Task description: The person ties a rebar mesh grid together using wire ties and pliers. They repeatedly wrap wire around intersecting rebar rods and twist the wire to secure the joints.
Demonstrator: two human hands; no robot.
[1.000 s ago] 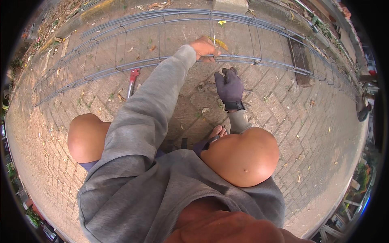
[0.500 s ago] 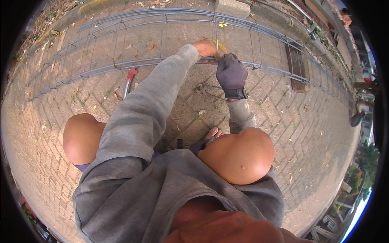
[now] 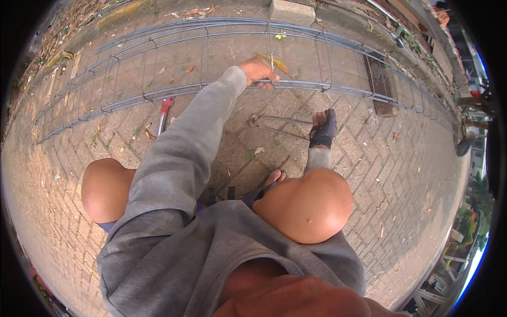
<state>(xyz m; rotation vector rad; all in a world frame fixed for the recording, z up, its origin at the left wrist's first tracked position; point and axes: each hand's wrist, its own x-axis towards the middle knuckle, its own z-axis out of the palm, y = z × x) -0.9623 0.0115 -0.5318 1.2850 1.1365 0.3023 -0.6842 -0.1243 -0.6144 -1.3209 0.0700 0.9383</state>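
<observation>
A long rebar cage (image 3: 211, 84) of grey steel bars and thin square stirrups lies across the far side. My bare left hand (image 3: 259, 72) is closed on its near bar, fingers pinched where a stirrup crosses. Any small thing between those fingertips is too small to make out. Steel pincers (image 3: 280, 118) lie on the paving nearer me, jaws to the left and handles spread. My right hand (image 3: 323, 128), in a dark fingerless glove, is at the handle ends with fingers curled on the pincers.
A red-headed tool with a metal shaft (image 3: 165, 113) lies left of my left forearm. A dark wooden block (image 3: 381, 87) sits under the cage at the right. Beyond the cage are a pale concrete block (image 3: 292, 12) and a kerb. My bent knees flank my arms.
My right hand has left the bar beside my left hand and come down and right to the pincers' handles. My left hand stays on the cage. The view has shifted slightly.
</observation>
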